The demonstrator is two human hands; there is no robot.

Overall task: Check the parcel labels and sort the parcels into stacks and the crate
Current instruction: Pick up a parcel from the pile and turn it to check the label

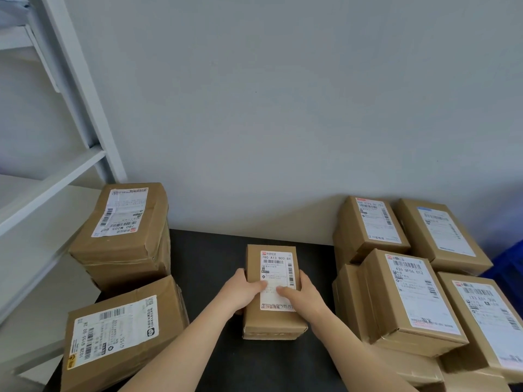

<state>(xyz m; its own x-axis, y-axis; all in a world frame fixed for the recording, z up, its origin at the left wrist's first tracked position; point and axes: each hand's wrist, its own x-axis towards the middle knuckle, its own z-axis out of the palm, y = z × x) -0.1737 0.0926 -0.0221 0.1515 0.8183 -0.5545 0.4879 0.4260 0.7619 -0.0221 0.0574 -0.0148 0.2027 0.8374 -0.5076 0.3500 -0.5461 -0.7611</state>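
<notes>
Left hand [240, 292] and right hand [304, 295] clamp 1 small parcel [276, 267] by its sides, thumbs on the label [278, 261]. It sits label up, mid black table [209, 264]. Parcel stacks [124, 222] flank it, blue crate [506, 267] far right.

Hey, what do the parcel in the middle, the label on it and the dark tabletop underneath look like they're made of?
The parcel looks like brown cardboard with a matte finish, creased at the edges, and seems to have shiny tape on its front seam. Its label appears to be thin white printed paper with a slight sheen. The tabletop is dark and matte, and I cannot tell whether it is a mat or laminate.
</notes>
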